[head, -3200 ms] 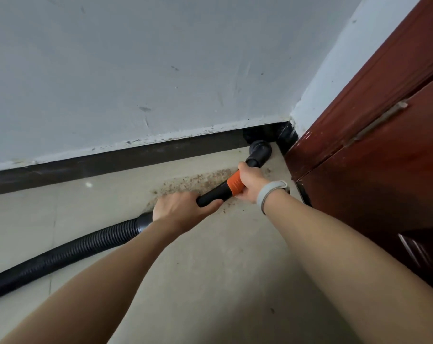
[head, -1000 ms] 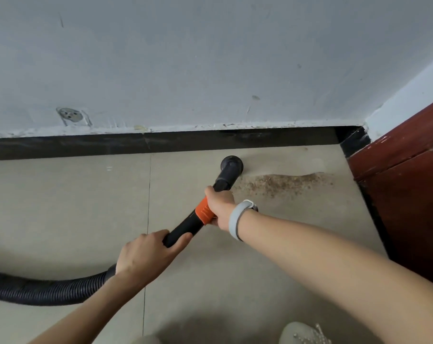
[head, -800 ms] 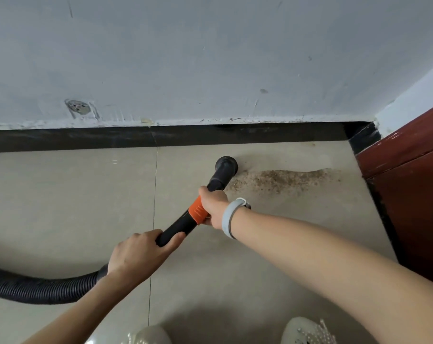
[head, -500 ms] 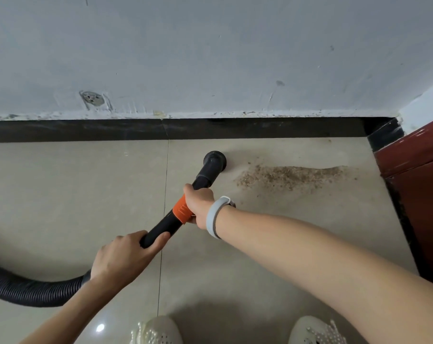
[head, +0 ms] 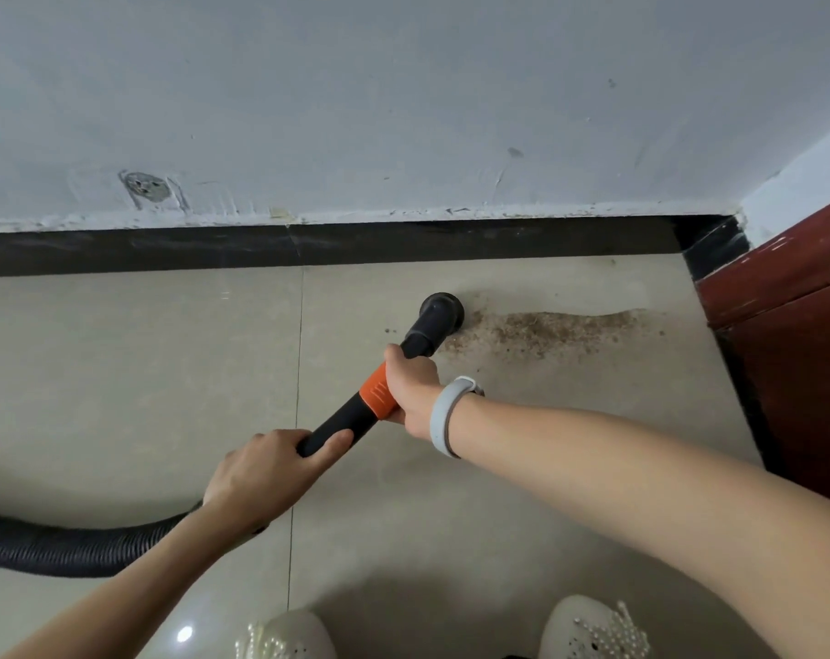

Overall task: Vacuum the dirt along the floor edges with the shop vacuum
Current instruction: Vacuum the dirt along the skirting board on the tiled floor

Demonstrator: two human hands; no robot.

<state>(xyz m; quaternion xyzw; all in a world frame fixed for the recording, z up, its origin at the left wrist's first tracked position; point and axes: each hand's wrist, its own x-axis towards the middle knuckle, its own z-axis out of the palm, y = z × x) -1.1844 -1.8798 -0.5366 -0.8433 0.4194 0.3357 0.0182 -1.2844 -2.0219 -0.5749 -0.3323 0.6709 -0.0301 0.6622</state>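
A black vacuum wand with an orange collar (head: 375, 390) slants across the beige tile floor. Its round nozzle (head: 441, 312) sits at the left end of a brown dirt patch (head: 551, 329) that stretches right toward the corner, a little in front of the black baseboard (head: 308, 244). My right hand (head: 413, 387) grips the wand at the orange collar. My left hand (head: 265, 473) grips the wand lower down, where the ribbed black hose (head: 71, 546) joins and runs off to the left.
A grey plastered wall (head: 403, 97) rises above the baseboard. A dark red wooden door or cabinet (head: 793, 335) closes off the right side. My two white beaded shoes (head: 284, 634) show at the bottom edge. A tile joint (head: 298, 373) runs toward me.
The nozzle left the corner by the red door and came to the dirt patch's left end; over the last second it stayed there while both hands kept their grip and the view shifted slightly.
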